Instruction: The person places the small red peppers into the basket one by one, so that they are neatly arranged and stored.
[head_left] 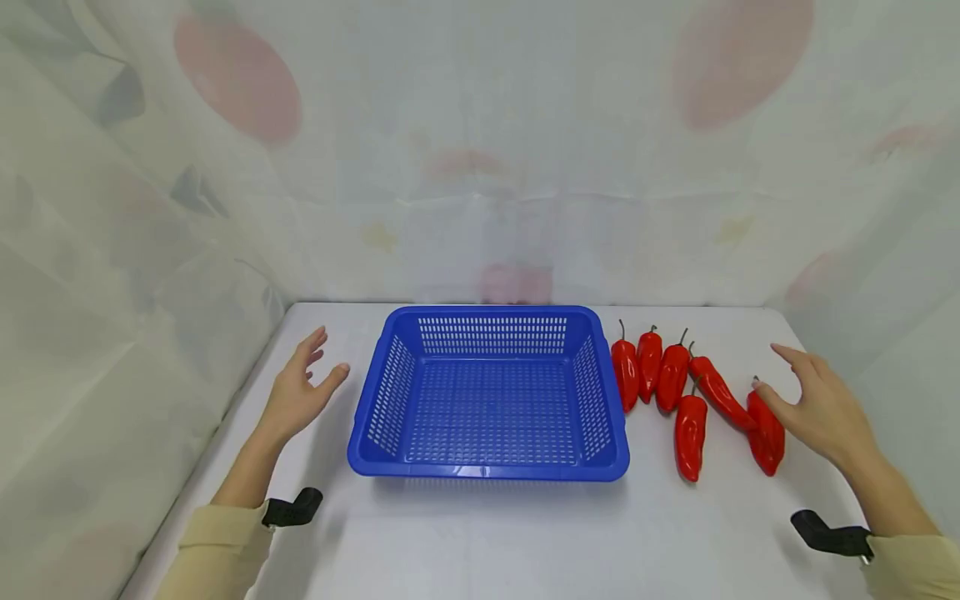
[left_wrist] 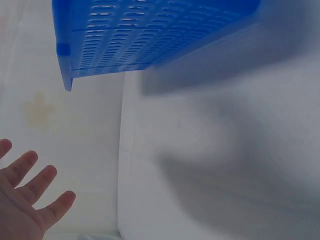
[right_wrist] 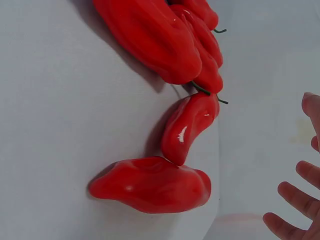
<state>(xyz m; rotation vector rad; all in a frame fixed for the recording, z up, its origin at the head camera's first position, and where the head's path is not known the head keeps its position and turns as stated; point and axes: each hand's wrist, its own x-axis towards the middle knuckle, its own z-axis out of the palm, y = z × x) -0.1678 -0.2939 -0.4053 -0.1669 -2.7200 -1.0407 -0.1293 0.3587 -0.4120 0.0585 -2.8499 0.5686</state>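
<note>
A blue plastic basket (head_left: 487, 472) with slotted walls stands on the white table, and nothing lies in it. My left hand (head_left: 298, 398) hovers to its left with fingers spread, holding nothing; the left wrist view shows those fingers (left_wrist: 37, 182) apart from the basket wall (left_wrist: 130, 35). Several red chili peppers with green stems lie right of the basket. My right hand (head_left: 828, 408) is beside the rightmost pepper (head_left: 767, 437), its thumb overlapping the stem end in the head view. In the right wrist view the fingers (right_wrist: 300, 197) are loose and hold nothing, clear of that pepper (right_wrist: 152, 185).
The leftmost pepper (head_left: 625, 375) lies against the basket's right side. Another pepper (head_left: 690, 437) lies nearer the front. A pale printed curtain (head_left: 480, 167) hangs behind the table (head_left: 480, 550) and along both sides. Each wrist wears a black camera mount (head_left: 294, 507).
</note>
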